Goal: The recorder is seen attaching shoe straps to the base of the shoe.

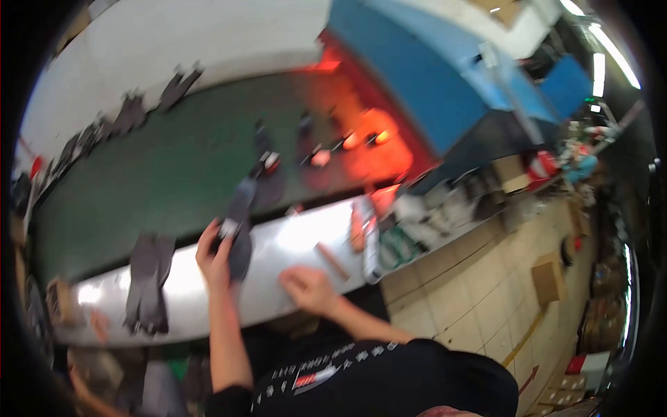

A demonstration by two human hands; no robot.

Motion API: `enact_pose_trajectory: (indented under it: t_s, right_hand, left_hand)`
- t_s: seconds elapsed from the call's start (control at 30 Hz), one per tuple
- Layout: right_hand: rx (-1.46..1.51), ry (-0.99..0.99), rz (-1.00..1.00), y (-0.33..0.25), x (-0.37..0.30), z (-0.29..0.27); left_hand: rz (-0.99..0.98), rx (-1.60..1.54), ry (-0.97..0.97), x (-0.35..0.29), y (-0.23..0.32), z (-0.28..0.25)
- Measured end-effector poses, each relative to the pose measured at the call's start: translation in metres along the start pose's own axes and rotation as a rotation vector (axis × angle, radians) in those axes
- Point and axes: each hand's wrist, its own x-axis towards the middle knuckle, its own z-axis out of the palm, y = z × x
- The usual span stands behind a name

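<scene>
My left hand (214,254) grips a long dark grey piece (241,253) with a pale patch, at the near edge of the green conveyor belt (174,167). Motion blur hides exactly what kind of piece it is. Over the metal ledge (267,243), my right hand (309,288) has its fingers curled in; whether anything is in them does not show. On the belt ahead lie several similar dark pieces (266,149), some under an orange-red glow. To the left, a dark grey fabric-like bundle (149,281) lies across the ledge.
A blue sloped hood (410,76) covers the belt's right end. More dark pieces (128,115) line the far edge. A reddish-brown stick (332,260) and an orange-handled tool (358,229) lie right of my hands. Cartons (547,278) stand on the tiled floor at the right.
</scene>
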Motion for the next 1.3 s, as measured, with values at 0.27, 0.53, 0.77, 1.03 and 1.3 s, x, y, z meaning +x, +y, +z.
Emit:
enact_pose_trajectory:
  t_s: [0.27, 0.53, 0.77, 1.03, 1.3]
  right_hand:
    - [-0.019, 0.083, -0.119, 0.000, 0.018, -0.012]
    - [-0.066, 0.208, -0.060, 0.007, 0.022, -0.029]
    - [-0.013, 0.046, -0.061, -0.005, 0.022, 0.009]
    - [0.140, -0.051, 0.105, 0.013, 0.006, -0.002]
    - [0.100, 0.040, -0.021, 0.001, 0.032, -0.001]
  left_hand:
    - [0.075, 0.038, -0.016, 0.018, -0.006, 0.013]
    - [0.070, -0.004, -0.096, 0.016, -0.011, 0.046]
    - [0.171, 0.258, 0.041, 0.010, 0.010, -0.002]
    - [0.239, 0.153, 0.008, 0.004, 0.005, 0.017]
    - [0.053, -0.030, 0.029, 0.020, 0.014, 0.018]
